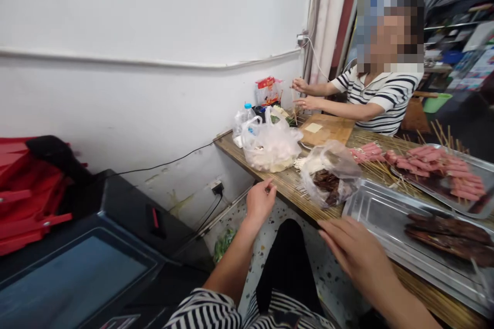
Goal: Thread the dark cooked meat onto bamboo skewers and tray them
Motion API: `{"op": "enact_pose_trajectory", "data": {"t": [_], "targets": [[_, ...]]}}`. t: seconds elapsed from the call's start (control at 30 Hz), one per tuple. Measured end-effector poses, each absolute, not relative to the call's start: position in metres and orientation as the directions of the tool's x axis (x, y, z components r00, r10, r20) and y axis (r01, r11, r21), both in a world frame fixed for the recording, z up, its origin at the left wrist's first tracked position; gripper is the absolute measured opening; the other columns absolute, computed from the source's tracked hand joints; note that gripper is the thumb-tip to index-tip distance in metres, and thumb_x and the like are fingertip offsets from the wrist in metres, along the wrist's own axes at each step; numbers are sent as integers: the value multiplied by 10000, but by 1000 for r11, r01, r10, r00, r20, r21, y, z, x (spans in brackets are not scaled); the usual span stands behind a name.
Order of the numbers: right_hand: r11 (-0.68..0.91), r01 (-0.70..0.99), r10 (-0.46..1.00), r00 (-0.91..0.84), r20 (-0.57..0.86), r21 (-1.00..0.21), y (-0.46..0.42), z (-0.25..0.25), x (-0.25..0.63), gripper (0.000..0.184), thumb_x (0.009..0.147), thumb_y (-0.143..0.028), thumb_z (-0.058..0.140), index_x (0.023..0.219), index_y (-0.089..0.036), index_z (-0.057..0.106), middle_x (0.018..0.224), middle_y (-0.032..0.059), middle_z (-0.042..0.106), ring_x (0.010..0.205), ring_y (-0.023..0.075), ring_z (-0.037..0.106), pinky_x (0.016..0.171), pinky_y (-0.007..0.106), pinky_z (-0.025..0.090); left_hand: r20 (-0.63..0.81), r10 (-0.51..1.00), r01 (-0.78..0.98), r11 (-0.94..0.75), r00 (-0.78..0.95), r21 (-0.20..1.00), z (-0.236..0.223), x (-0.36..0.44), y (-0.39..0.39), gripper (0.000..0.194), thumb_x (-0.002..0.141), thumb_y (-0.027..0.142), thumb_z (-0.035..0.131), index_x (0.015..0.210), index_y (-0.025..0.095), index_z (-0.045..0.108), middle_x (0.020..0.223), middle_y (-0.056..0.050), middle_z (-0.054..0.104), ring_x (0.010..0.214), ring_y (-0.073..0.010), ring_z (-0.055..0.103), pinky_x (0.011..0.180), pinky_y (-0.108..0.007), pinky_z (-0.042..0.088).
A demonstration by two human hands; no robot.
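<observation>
Between a machine and a laden wooden table (287, 180), your left hand (260, 199) hangs just off the table's edge with its fingers curled inward; whether they close on anything small, you cannot tell from this angle. Your right hand (357, 249), fingers stretched out and loosely spread, holds nothing that shows as it reaches over the near edge beside a metal tray (372, 211).

The work looks partway along. On the done side, pink rolled pieces (465, 177) already sit on sticks, heaped in a 2nd metal tray (482, 164) toward the far right, with another pink bundle (368, 151) lying on the wood next to it.

On the side that appears left to handle, dark pieces (328, 185) fill a clear plastic bag (339, 154) just beyond your hands, and long dark slabs (450, 234) lie flat in the nearer tray, no sticks plainly visible in them. A bulky white bag (270, 146) stands to the left, its contents blurred.

Across the table, a co-worker in stripes (389, 97) raises 2 hands (310, 103) near a cutting board (334, 128) bearing 1 pale square (313, 127).
</observation>
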State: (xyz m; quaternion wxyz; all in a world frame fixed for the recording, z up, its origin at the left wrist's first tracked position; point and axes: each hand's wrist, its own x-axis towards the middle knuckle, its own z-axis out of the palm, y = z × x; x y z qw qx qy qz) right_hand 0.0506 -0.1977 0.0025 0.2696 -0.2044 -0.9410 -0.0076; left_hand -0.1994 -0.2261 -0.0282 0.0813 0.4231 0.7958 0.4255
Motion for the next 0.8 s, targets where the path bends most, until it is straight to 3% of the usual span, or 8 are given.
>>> {"op": "enact_pose_trajectory", "data": {"t": [0.13, 0.23, 0.4, 0.57, 0.8], "targets": [[930, 312, 282, -945, 167, 194, -152, -10, -41, 159, 916, -183, 525, 916, -162, 683, 848, 67, 702, 874, 212, 584, 759, 338, 442, 200, 733, 551, 273, -650, 789, -43, -213, -245, 346, 834, 284, 550, 1132, 169, 682, 884, -37, 720, 669, -134, 592, 671, -256, 454], [918, 286, 285, -958, 45, 276, -121, -20, -90, 134, 888, -174, 576, 792, -143, 665, 799, 54, 690, 921, 212, 597, 827, 369, 442, 172, 723, 508, 276, -669, 816, -54, -227, -260, 342, 830, 299, 547, 1110, 166, 692, 879, -40, 718, 652, -132, 582, 670, -260, 459], [896, 260, 322, -939, -122, 361, -96, -28, -110, 196, 891, -293, 605, 770, -143, 640, 803, 7, 676, 834, 163, 638, 833, 387, 491, 111, 687, 406, 283, -718, 869, -71, -251, -276, 384, 823, 353, 545, 1117, 149, 686, 904, -52, 713, 673, -144, 586, 683, -272, 476], [891, 207, 299, -938, -178, 403, -94, -26, -105, 185, 893, -257, 607, 758, -136, 643, 767, -2, 682, 781, 149, 650, 832, 384, 501, 98, 692, 396, 286, -715, 872, -82, -256, -274, 395, 823, 373, 543, 1110, 143, 687, 911, -57, 713, 685, -152, 591, 701, -286, 483], [891, 201, 264, -959, -103, 407, -93, -26, -96, 184, 908, -250, 572, 775, -146, 644, 792, 4, 676, 821, 156, 630, 818, 363, 481, 135, 745, 452, 242, -653, 858, -84, -244, -263, 376, 844, 374, 528, 1104, 157, 690, 921, -56, 717, 689, -148, 603, 707, -283, 491]]}}
